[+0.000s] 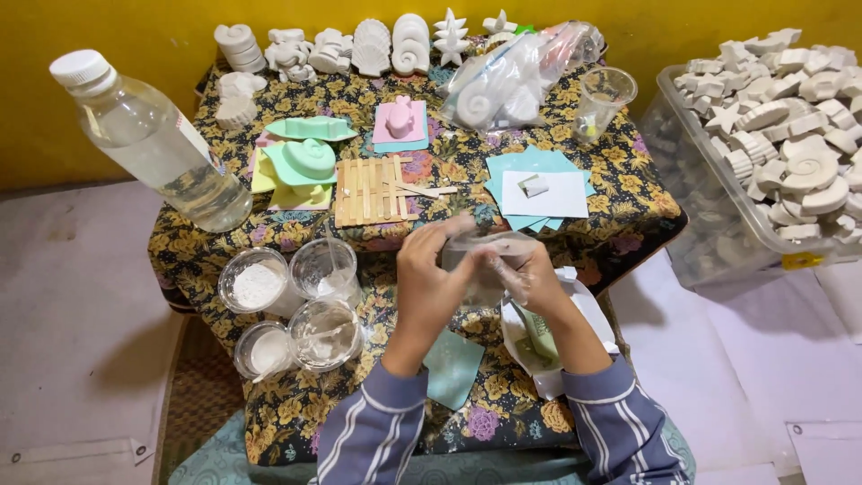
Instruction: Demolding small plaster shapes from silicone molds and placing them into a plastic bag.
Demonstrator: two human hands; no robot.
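Both my hands, left (429, 269) and right (530, 274), have fingers closed around a clear plastic cup (483, 262), held above the floral tabletop (628, 193) just beside four powder-dusted cups (292, 310).

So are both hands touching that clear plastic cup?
Touching: the head view shows the left hand and right hand wrapped around the clear cup.

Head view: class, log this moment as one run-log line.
left hand: grips clear plastic cup | right hand: grips same cup | nearby: powder cups, water bottle
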